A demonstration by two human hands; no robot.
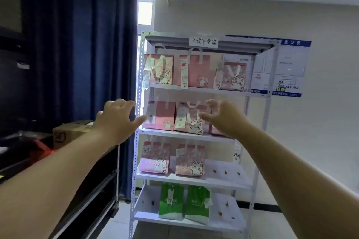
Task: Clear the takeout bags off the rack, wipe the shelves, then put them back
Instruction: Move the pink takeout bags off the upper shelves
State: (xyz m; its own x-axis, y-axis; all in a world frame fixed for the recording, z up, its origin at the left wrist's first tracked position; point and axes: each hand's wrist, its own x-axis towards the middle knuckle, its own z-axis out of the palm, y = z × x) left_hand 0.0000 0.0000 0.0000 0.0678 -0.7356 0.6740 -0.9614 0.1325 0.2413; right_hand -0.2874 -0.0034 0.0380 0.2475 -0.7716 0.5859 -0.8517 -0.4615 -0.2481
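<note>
Both forearms stretched toward rack. Left hand and right hand spread open, empty, level with second shelf, likely reaching for first bags. Bags all on shelves, none cleared. Crumbs on lower shelves.

Bags on rack shelves, curtain left, noticeboard behind

A dark blue curtain hangs left of a bright window; a pale wall carries a blue notice board.
</note>
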